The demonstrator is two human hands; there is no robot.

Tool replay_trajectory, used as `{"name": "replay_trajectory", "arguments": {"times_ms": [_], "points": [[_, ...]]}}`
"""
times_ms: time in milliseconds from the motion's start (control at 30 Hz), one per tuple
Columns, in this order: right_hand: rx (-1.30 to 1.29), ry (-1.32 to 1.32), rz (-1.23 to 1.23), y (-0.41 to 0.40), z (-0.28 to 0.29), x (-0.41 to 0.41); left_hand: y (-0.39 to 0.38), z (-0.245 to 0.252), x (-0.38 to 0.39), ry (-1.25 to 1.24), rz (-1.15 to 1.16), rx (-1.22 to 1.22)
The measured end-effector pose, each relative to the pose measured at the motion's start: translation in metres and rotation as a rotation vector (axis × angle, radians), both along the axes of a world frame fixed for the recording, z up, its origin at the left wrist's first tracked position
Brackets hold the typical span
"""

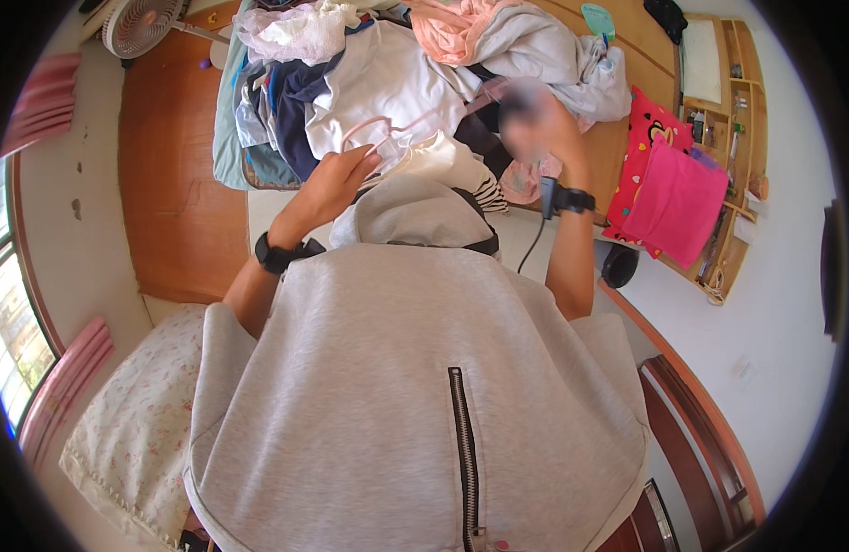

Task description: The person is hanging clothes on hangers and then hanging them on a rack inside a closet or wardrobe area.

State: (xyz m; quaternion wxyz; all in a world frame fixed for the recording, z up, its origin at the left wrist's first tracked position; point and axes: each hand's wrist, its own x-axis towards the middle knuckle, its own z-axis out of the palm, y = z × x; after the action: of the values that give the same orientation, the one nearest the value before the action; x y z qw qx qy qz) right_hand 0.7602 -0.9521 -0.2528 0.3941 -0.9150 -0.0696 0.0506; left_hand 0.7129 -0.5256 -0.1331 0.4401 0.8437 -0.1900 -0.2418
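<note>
My left hand (342, 176) is shut on a thin pink clothes hanger (366, 128), whose narrow frame stretches right over the pile. My right hand (562, 127) is raised at the pile's right side; a blurred patch covers its fingers, so its grip is hidden. Beneath the hanger lie a white garment (390, 83) and a cream satin-like garment (438, 159). Dark navy clothing (293, 117) lies left of the white one. Close before me is grey fabric with black trim (414, 210), just beyond the grey top (369, 345) with a zip that I wear.
Peach bedding-like cloth (452, 27) and pale grey cloth (535, 52) are heaped at the back. A red patterned pillow (645, 131) with pink cloth (680, 200) lies right, beside a wooden shelf (738, 138). A fan (138, 27) stands far left. A cable (533, 245) hangs from my right wrist.
</note>
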Motion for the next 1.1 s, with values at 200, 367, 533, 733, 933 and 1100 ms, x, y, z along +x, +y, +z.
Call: {"name": "replay_trajectory", "arguments": {"times_ms": [200, 367, 533, 733, 933, 1100], "points": [[0.073, 0.432, 0.134, 0.119, -0.147, -0.03, 0.007, 0.028, -0.022, 0.157, 0.157, -0.022], [-0.153, 0.792, 0.195, 0.19, -0.157, -0.058, 0.002, 0.061, -0.048, 0.05, 0.143, -0.046], [-0.157, 0.681, 0.269, 0.169, -0.206, -0.065, 0.003, 0.068, -0.057, 0.214, 0.206, 0.031], [0.991, 0.69, -0.449, 0.072, -0.193, -0.018, 0.014, 0.06, -0.058, 0.232, 0.247, 0.015], [1.267, 0.483, -0.543, -0.021, -0.064, 0.034, 0.004, 0.052, -0.043, 0.269, 0.218, -0.046], [1.006, 0.433, -0.229, 0.014, 0.022, 0.016, -0.01, 0.041, -0.022, 0.172, 0.098, -0.007]]}}
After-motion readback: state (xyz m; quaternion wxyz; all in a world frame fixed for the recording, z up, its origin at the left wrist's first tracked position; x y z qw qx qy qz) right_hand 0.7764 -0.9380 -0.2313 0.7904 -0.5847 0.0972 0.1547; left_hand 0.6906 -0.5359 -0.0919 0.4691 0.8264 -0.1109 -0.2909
